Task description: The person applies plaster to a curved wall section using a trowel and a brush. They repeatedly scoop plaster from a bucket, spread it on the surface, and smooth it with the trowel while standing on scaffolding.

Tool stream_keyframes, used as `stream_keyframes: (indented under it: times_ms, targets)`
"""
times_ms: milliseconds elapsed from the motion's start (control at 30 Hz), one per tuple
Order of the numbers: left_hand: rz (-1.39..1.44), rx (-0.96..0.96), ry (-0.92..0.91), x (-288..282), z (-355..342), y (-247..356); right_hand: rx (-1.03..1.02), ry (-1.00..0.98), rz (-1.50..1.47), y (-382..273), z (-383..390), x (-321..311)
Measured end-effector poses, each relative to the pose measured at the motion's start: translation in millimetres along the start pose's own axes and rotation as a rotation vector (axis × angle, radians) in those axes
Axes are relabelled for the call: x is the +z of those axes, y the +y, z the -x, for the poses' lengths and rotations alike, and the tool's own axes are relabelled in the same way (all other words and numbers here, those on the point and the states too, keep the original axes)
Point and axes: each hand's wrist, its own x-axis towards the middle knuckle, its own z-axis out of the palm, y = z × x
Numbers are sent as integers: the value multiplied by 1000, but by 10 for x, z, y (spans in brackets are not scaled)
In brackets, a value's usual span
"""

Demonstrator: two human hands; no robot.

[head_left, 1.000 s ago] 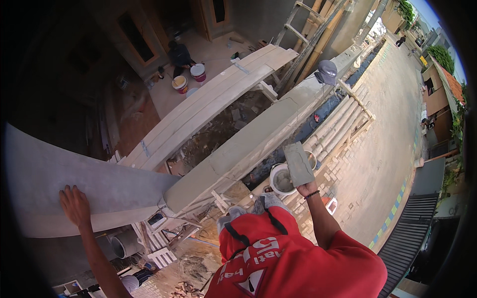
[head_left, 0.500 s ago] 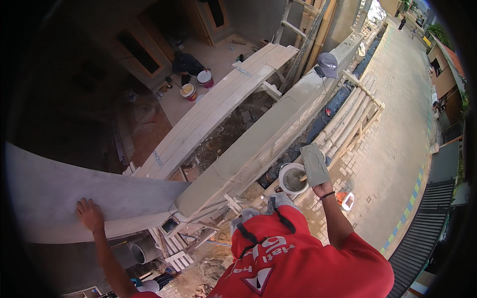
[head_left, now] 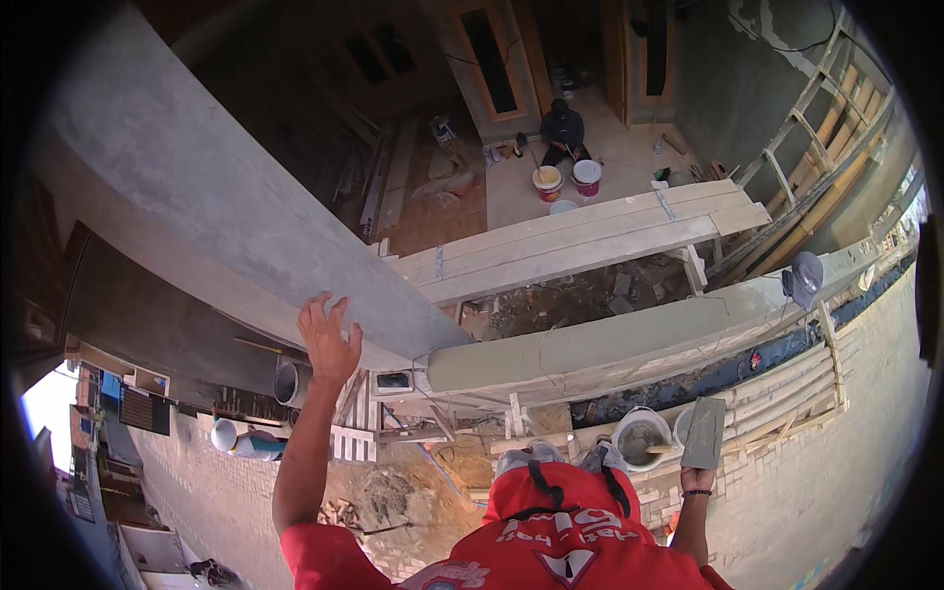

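Board [head_left: 704, 433] still held, left fingers [head_left: 320, 320] now curled

Near the front edge of the pale floor [head_left: 511, 197], a co-worker [head_left: 561, 128] in dark clothes sits behind two buckets [head_left: 587, 179] with maroon sides. Long planks [head_left: 570, 241] run just in front of that edge, a bluish tie [head_left: 439, 262] across them near each end, and a ladder [head_left: 810, 128] stands by bamboo poles [head_left: 821, 206] past their right end. Along the upper left edge of the paving [head_left: 182, 482] is a person [head_left: 256, 444] in white headgear.
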Motion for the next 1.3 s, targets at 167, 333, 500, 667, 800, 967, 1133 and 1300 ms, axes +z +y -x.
stream_keyframes:
  times_ms: [167,333,500,667,800,967,1133,1300]
  targets:
    - [55,-375,421,-357,-188,-424,28,-203,190,5,-348,-193]
    - [114,-619,704,-637,-453,-867,51,-39,227,6,-510,-48]
    - [136,-702,724,-758,-891,-1118,59,-70,162,5,-508,177]
    - [-62,-646,780,-729,-1096,-1565,55,-75,118,-34,-405,305]
    - [-147,-500,869,-641,-1153,-1606,-3,-81,116,-43,-147,695]
    - [-276,-483,950,-544,-1218,-1628,-24,-26,23,-249,-104,453]
    - [-349,-504,943,-596,-1211,-1651,-46,-27,59,-334,-93,503]
    - [-368,-514,893,-592,-1181,-1708,-19,-56,115,-372,-116,707]
